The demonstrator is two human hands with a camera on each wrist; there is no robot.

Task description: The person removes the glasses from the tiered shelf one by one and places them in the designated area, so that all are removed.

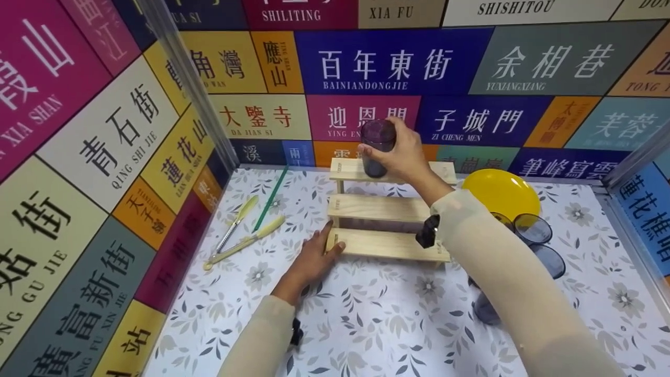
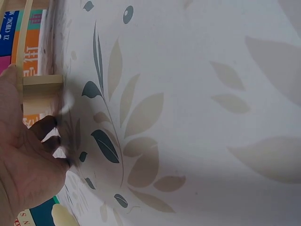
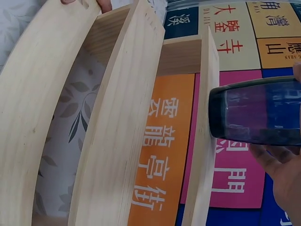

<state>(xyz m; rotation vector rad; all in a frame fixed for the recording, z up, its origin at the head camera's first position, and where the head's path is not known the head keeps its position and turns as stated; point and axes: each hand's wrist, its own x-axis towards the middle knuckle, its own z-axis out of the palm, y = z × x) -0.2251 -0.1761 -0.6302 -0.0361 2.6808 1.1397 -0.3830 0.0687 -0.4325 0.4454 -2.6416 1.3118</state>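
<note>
My right hand (image 1: 407, 153) holds a dark tinted drinking glass (image 1: 375, 165) upright at the top step of a three-step wooden rack (image 1: 384, 208). In the right wrist view, the base of the glass (image 3: 249, 111) appears to touch that step's board (image 3: 203, 141), left of its middle in the head view. The left hand (image 1: 311, 257) grips the left end of the lowest step, its thumb on top of the board. In the left wrist view, the fingers of that hand (image 2: 35, 165) curl beside the rack's end, partly out of sight.
Several more dark glasses (image 1: 534, 229) stand to the right, partly hidden by the right forearm. A yellow plate (image 1: 500, 191) lies behind them. Tongs (image 1: 251, 238) and a green stick (image 1: 271, 199) lie on the left of the floral tablecloth (image 1: 387, 314). Sign-covered walls enclose the back and sides.
</note>
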